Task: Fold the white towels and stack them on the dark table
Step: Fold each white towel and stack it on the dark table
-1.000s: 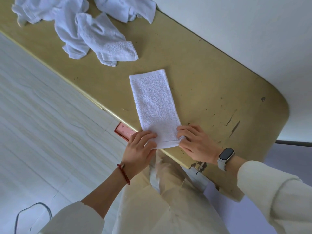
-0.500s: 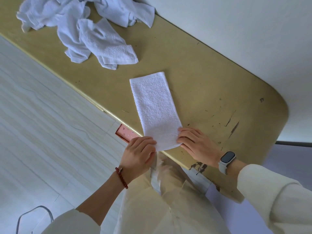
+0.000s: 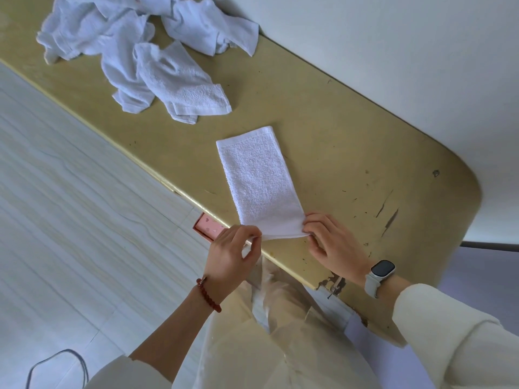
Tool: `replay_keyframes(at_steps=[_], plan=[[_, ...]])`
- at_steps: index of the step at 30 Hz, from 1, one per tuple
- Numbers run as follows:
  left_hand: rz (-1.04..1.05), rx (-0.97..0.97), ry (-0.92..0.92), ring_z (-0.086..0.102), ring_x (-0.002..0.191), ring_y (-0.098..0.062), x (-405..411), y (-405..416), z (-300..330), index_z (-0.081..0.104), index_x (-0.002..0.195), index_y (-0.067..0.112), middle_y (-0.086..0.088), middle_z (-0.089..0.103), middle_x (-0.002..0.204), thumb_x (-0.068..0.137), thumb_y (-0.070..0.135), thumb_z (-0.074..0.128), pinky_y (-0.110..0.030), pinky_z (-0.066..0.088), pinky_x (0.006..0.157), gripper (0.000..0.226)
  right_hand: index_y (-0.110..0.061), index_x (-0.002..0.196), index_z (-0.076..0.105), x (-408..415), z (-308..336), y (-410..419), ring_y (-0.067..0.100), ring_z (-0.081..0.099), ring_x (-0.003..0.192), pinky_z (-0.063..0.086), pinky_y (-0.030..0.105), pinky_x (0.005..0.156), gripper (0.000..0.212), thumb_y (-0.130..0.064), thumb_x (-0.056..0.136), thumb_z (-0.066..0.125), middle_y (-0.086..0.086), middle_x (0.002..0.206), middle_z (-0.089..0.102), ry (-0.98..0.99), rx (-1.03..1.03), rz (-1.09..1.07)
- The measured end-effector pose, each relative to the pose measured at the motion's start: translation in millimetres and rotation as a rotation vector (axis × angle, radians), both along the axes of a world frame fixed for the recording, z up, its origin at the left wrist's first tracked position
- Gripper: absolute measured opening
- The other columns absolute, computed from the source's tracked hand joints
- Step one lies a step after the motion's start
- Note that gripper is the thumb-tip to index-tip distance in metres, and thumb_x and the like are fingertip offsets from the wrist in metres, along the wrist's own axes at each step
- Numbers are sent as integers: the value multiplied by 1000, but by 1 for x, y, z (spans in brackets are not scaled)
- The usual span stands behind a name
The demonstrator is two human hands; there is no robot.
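Observation:
A white towel (image 3: 258,181), folded into a long narrow strip, lies flat on the yellow-olive table (image 3: 351,141) with its near end at the table's front edge. My left hand (image 3: 233,254) pinches the near left corner of that end. At the near right corner my right hand (image 3: 331,242) pinches the towel too. A heap of unfolded white towels (image 3: 146,54) lies crumpled at the table's far left. No dark table is in view.
A white wall (image 3: 393,51) runs along the table's far side. A small pink box (image 3: 209,228) sits just below the table's front edge. The pale wood-grain floor (image 3: 70,206) lies to the left, with a dark cable loop (image 3: 56,366) at the bottom left.
My fingers have slid off the towel's top to its near corners and now pinch them, and the near end has lifted slightly at the table's edge. The view shifted down a little.

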State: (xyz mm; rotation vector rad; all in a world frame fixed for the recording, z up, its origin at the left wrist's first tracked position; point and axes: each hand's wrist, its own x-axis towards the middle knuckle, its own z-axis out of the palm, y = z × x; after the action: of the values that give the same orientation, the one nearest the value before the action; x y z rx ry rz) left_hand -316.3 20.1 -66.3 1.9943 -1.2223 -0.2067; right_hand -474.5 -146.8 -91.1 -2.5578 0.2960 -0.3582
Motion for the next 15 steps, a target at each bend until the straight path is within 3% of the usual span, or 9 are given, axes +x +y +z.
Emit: replay_keyframes(at_steps=[3, 6, 8, 10, 12, 15], plan=[[84, 44, 102, 52, 84, -6, 0, -3, 3, 53, 95, 22, 10, 62, 85, 85, 18, 47, -12, 40, 77, 12, -13, 94, 47, 2, 7, -4, 17, 54, 109, 48, 26, 85, 8, -16, 86, 49, 7, 102, 62, 19, 133, -37], [117, 97, 243, 54, 79, 2, 0, -4, 5, 60, 97, 11, 11, 60, 89, 89, 22, 40, -3, 40, 68, 25, -15, 89, 46, 7, 14, -4, 12, 54, 112, 46, 20, 85, 6, -20, 86, 48, 3, 103, 65, 47, 241, -84], [113, 110, 279, 52, 74, 10, 3, -5, 6, 62, 97, 6, 15, 58, 87, 91, 23, 37, -3, 39, 63, 30, -14, 89, 49, 11, 19, -5, 11, 59, 99, 46, 19, 78, 14, -26, 88, 45, 3, 102, 66, 82, 282, -117], [125, 114, 330, 54, 76, 11, 6, -8, 7, 61, 97, 8, 21, 56, 88, 92, 21, 38, -4, 39, 64, 27, -11, 90, 53, 16, 25, -7, 6, 59, 71, 46, 19, 59, 26, -34, 89, 41, -4, 89, 65, 128, 334, -147], [167, 125, 384, 55, 79, 11, 10, -11, 11, 61, 97, 11, 23, 56, 89, 92, 16, 39, -5, 40, 65, 23, -15, 91, 52, 22, 30, -8, 4, 49, 52, 34, 12, 45, 29, -40, 88, 39, -17, 73, 54, 145, 397, -172], [263, 135, 463, 53, 79, 12, 16, -18, 17, 60, 98, 12, 22, 57, 89, 96, 7, 40, -4, 38, 65, 21, -24, 92, 47, 36, 37, -8, 5, 55, 65, 39, 17, 47, 20, -43, 86, 44, -15, 74, 54, 134, 544, -231]])
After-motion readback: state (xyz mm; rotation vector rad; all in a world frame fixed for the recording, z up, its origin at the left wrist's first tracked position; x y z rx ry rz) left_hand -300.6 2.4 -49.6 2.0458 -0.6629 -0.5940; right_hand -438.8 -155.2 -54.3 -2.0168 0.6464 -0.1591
